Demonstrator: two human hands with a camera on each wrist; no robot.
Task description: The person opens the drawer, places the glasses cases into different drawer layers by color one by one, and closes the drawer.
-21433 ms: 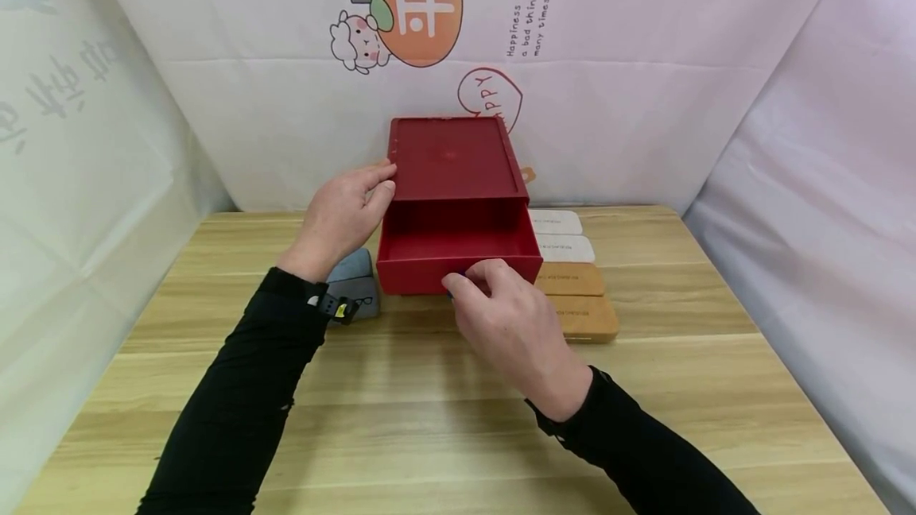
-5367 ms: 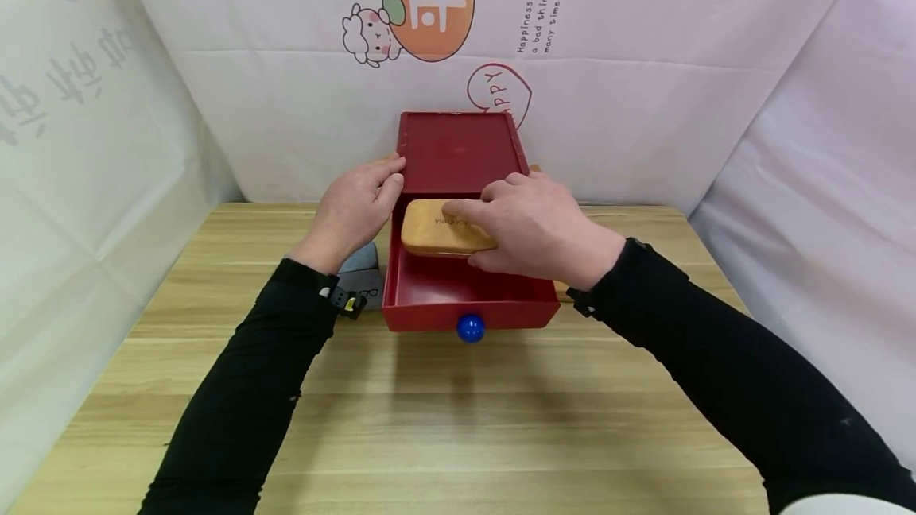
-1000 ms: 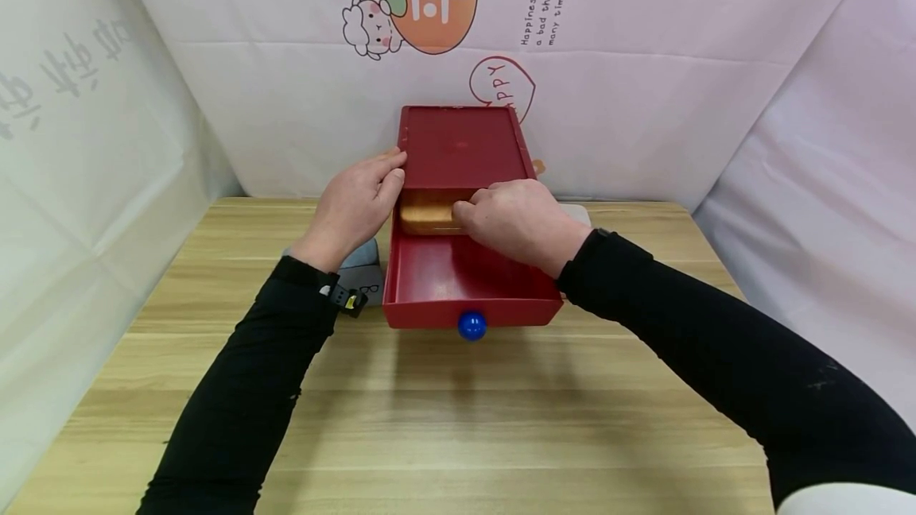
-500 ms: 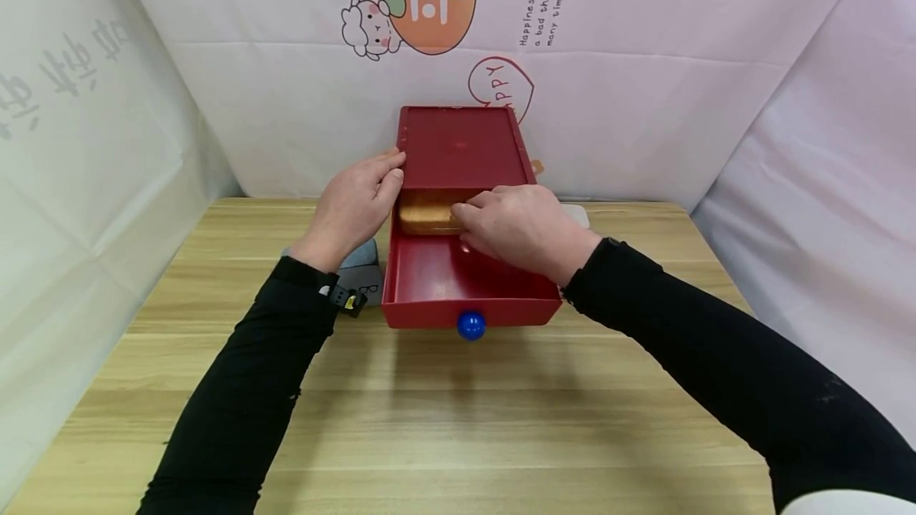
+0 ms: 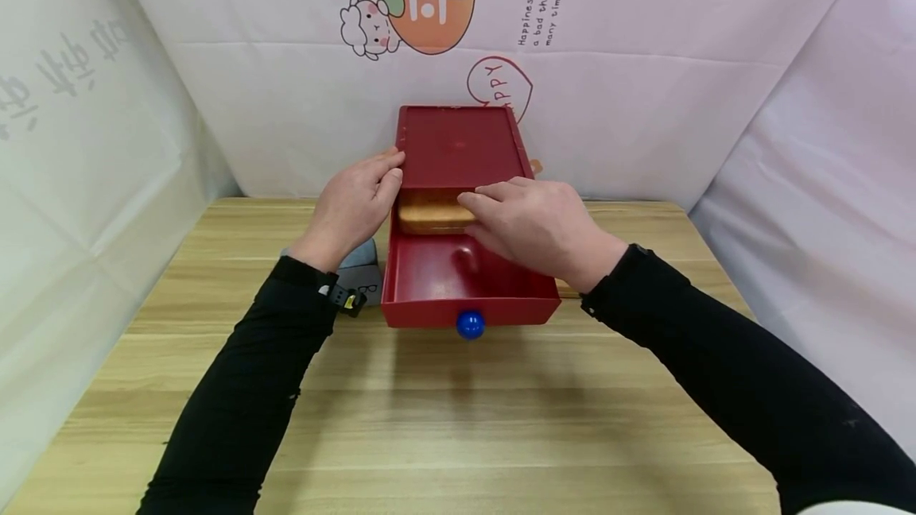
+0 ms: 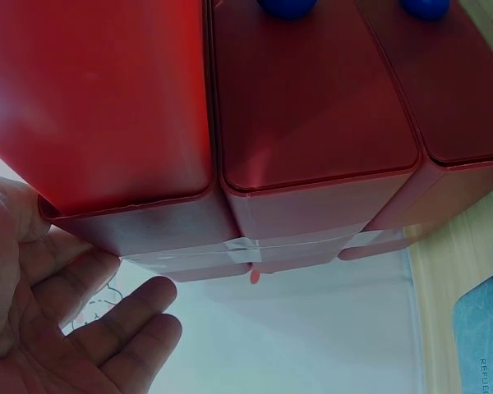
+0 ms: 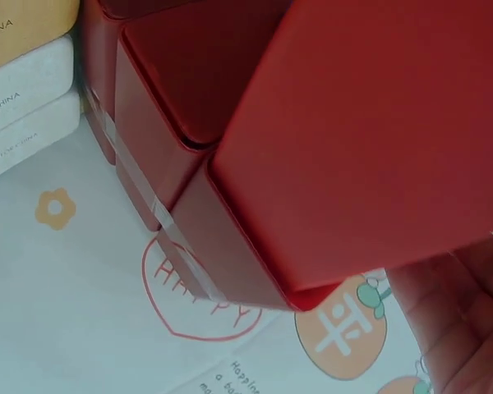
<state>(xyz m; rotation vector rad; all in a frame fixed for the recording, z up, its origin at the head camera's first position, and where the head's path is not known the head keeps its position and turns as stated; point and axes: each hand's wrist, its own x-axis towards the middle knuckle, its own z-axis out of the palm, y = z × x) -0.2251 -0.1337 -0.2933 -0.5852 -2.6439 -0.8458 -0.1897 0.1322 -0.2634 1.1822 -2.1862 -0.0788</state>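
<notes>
A red drawer unit (image 5: 459, 148) has its top drawer (image 5: 429, 280) pulled out, with a blue round knob (image 5: 470, 325) on the front. Far back in that drawer lies a tan glasses case (image 5: 432, 214), partly under the unit's top. My right hand (image 5: 547, 229) hovers over the drawer's right side, fingers loosely extended beside the case's right end and covering part of it. Whether a fingertip touches the case cannot be made out. My left hand (image 5: 355, 209) rests with straightened fingers against the unit's upper left edge; the left wrist view shows its fingers (image 6: 135, 324) spread there.
Grey-blue glasses cases (image 5: 363, 272) lie left of the unit on the wooden table (image 5: 429, 420). On its right, the right wrist view shows white cases (image 7: 25, 103) and another tan case (image 7: 25, 33). Lower drawers (image 6: 312, 90) are closed. A printed cloth (image 5: 622, 102) hangs behind.
Earlier the drawer came further out and the tan case went into it, then toward the back. In the last half second my right hand loosened off the case and shifted right. My left hand stayed.
</notes>
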